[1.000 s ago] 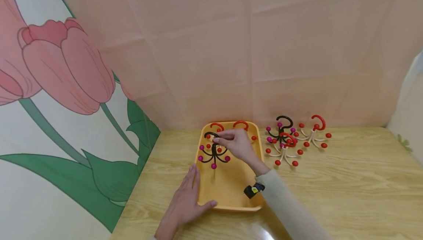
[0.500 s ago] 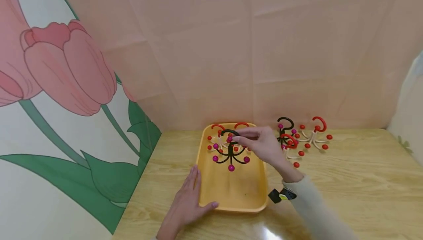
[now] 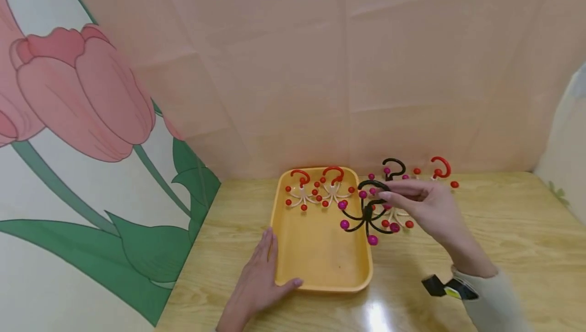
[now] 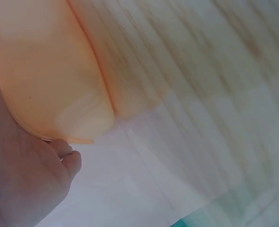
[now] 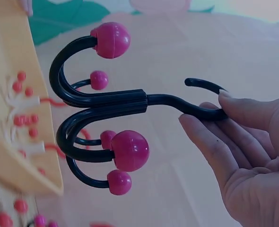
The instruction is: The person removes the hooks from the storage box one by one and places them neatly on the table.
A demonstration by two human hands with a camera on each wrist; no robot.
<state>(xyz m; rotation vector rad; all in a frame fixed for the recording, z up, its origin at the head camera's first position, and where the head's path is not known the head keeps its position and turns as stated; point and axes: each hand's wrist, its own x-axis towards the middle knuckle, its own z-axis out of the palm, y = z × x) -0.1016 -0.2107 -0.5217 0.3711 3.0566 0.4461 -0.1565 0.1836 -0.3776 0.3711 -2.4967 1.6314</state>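
Between thumb and fingers my right hand (image 3: 426,207) pinches the curved hook of a black multi-arm hanger with magenta ball tips (image 3: 368,213). It hangs in the air over the right rim of the yellow tray (image 3: 320,255). In the right wrist view the black hanger (image 5: 113,101) shows its bent arms and the thumb pressed on its hook. My left hand (image 3: 256,273) rests along the tray's left front corner, fingers straight on the side, thumb over the front rim. Two white hangers with red hooks and red balls, one on the left (image 3: 302,195) and one on the right (image 3: 333,189), stand at the tray's back.
Right of the tray, on the wooden table (image 3: 513,230), stand another black hanger (image 3: 394,164) and a white one with a red hook (image 3: 441,167). A further white hanger (image 3: 396,216) is partly hidden by the held one. A pink cloth (image 3: 293,78) hangs behind.
My right hand has carried the black hanger rightward from over the tray's left half to its right rim. My left hand stays on the tray.
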